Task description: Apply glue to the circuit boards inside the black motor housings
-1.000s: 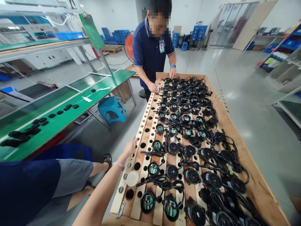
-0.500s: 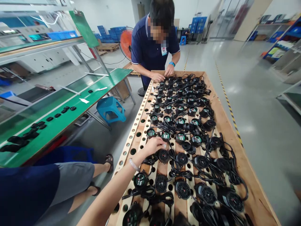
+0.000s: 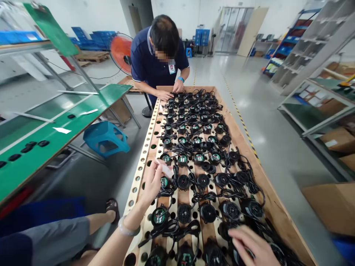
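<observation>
Dozens of black fan units [image 3: 203, 180] sit corded on our wooden pegboard tray [image 3: 267, 199], left hand [image 3: 152, 183] pinching a small white piece [image 3: 166, 170] over them, right hand [image 3: 253, 246] loosely open on the near row.

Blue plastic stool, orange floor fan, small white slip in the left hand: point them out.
Blue plastic stool [image 3: 107, 137], head view, seat top.
Orange floor fan [image 3: 121, 49], head view, grille.
Small white slip [image 3: 166, 170], head view, its middle, pinched by left hand [image 3: 152, 183].
</observation>
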A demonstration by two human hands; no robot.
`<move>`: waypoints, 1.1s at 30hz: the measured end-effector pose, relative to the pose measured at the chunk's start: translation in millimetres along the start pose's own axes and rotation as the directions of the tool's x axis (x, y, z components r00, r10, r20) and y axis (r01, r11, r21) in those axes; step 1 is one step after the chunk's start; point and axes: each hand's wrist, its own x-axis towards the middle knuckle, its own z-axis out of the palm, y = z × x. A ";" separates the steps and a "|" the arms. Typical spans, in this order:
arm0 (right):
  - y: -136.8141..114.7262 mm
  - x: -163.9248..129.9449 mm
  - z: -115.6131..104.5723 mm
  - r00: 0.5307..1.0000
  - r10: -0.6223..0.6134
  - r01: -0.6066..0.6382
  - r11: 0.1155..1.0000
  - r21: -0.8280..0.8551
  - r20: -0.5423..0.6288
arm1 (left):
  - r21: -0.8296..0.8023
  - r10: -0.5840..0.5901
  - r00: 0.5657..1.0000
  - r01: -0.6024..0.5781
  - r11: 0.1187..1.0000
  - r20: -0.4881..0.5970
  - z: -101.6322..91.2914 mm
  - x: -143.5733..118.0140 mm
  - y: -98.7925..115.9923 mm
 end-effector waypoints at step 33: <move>159.7 289.4 -91.9 0.822 -0.370 0.472 0.868 -0.154 0.433 | 0.554 -0.205 0.978 0.188 0.811 -0.033 205.2 78.7 -74.1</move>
